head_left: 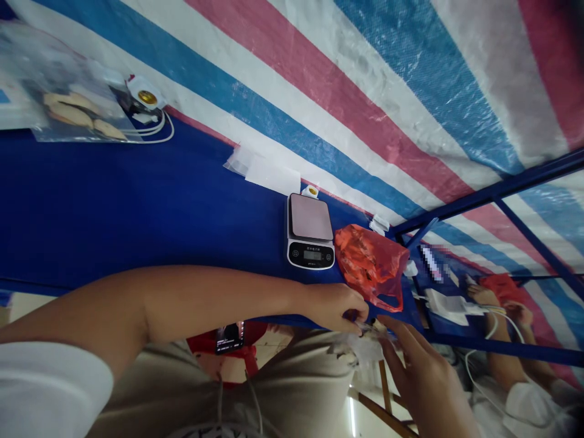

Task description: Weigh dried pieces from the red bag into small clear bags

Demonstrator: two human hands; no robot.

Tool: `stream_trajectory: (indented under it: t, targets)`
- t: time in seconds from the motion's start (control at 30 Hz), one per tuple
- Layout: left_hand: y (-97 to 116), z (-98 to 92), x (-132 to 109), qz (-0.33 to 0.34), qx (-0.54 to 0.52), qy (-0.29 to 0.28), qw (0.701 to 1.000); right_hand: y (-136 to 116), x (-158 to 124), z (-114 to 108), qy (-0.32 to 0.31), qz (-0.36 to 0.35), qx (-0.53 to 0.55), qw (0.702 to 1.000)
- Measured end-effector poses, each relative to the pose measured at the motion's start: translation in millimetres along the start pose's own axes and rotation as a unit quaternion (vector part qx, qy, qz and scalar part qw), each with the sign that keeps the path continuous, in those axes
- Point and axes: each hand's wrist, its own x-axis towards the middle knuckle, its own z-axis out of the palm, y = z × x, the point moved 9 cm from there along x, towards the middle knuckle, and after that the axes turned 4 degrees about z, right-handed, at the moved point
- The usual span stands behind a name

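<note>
A clear plastic bag (360, 350) hangs at the table's front edge, between my two hands and above my lap. My left hand (338, 307) reaches across from the left, its fingers curled and pinching the bag's upper part. On the other side, my right hand (422, 371) grips the bag with thumb and fingers. A small dark item shows near the right fingertips, too small to name. What the bag holds is blurred. Just beyond my hands lies a red plastic bag (369, 264) with something inside. Left of it stands a digital kitchen scale (311, 228) with nothing on its plate.
On the blue table (137, 201), a clear bag with tan pieces (84, 115) lies far left beside white cables. White paper (274, 174) rests by the striped sheet (292, 91). A blue metal frame (488, 194) borders the right, where another person's hands (486, 298) work. A phone (230, 337) sits below.
</note>
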Motion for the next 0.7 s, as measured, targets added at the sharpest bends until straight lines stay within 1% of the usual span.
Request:
stream_trajectory:
  t: [0.07, 0.13, 0.23, 0.33, 0.47, 0.57, 0.7]
  targets:
    - [5, -2.7, 1, 0.032, 0.012, 0.007, 0.999, 1, -3, 1, -0.018, -0.020, -0.023, 0.999]
    - [9, -3.8, 2, 0.058, 0.020, 0.008, 0.998, 2, -5, 1, -0.049, -0.025, -0.031, 0.998]
    - [10, -1.5, 2, 0.071, 0.025, 0.001, 0.997, -2, -6, -4, -0.084, -0.029, -0.031, 0.996]
    - [9, 2.3, 3, 0.065, 0.025, -0.010, 0.998, -10, -4, -8, -0.106, -0.034, -0.031, 0.993]
    - [10, 4.5, 2, 0.052, 0.036, -0.017, 0.998, -12, -4, -12, -0.092, -0.040, -0.035, 0.994]
    - [12, 4.1, 2, 0.039, 0.048, -0.017, 0.998, -9, -5, -9, -0.091, -0.041, -0.043, 0.994]
    - [13, -0.3, 2, 0.019, 0.046, 0.000, 0.999, -5, -7, -1, -0.106, -0.035, -0.050, 0.992]
